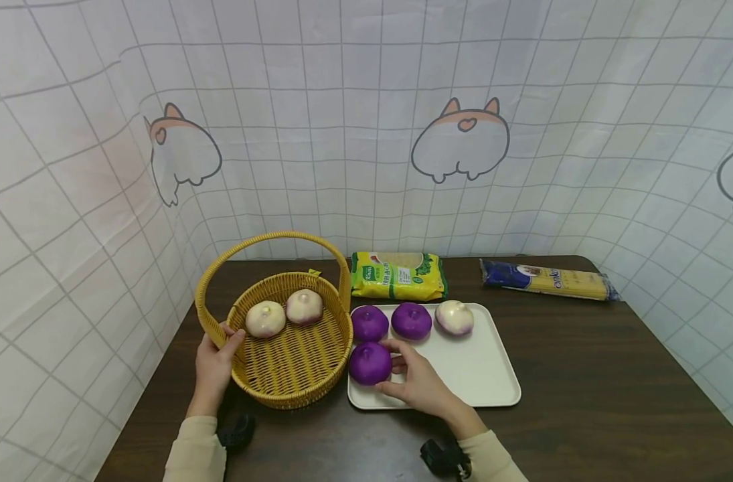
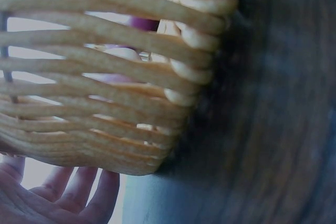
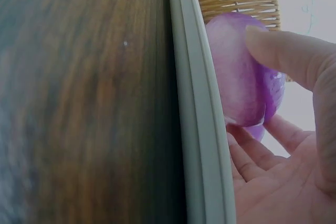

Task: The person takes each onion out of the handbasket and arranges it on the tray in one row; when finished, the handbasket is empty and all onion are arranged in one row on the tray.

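Observation:
My left hand (image 1: 212, 365) holds the left rim of a yellow wicker basket (image 1: 284, 368), thumb over the edge near the foot of its tall handle. Two whitish onions (image 1: 266, 319) with purple tinges lie inside, at the back. On a white tray (image 1: 483, 375) right of the basket, my right hand (image 1: 423, 385) grips a purple onion (image 1: 369, 364) at the front left corner. In the right wrist view, thumb and fingers lie around this onion (image 3: 236, 72), whose pale streaked side shows. Two more purple onions (image 1: 411, 320) and a whitish onion (image 1: 454, 317) sit along the tray's back.
A yellow-green food packet (image 1: 397, 276) lies behind the tray. Farther right is a blue-ended pack of noodles (image 1: 549, 280). The dark wooden table (image 1: 595, 375) ends at a white checked curtain (image 1: 366, 134) at the back and sides.

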The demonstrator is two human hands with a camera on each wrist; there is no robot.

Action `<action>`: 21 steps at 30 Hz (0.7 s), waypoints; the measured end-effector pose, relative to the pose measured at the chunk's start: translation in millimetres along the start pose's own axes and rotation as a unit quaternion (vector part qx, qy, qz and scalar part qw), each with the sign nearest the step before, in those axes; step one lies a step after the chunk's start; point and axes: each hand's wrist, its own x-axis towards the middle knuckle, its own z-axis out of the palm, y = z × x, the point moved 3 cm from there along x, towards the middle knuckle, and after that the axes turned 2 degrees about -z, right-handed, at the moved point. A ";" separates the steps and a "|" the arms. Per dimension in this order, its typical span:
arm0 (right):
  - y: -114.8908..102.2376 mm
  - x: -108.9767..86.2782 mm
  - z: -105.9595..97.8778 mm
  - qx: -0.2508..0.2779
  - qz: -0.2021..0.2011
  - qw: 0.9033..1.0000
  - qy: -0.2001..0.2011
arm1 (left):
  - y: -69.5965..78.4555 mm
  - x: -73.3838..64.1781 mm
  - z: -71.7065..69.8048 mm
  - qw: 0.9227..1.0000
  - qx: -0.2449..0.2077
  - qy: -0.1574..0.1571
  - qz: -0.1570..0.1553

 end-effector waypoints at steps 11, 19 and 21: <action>-4.8 -3.3 -18.3 -0.013 0.017 0.999 0.028 | 0.2 0.1 2.8 1.000 -0.002 -0.002 0.002; -11.7 0.4 -24.7 0.007 0.031 0.997 0.077 | 2.3 -0.3 2.3 1.000 0.007 -0.006 -0.004; -17.2 3.9 -23.7 0.011 0.021 0.996 0.090 | 3.1 -0.6 0.7 1.000 0.010 -0.003 -0.002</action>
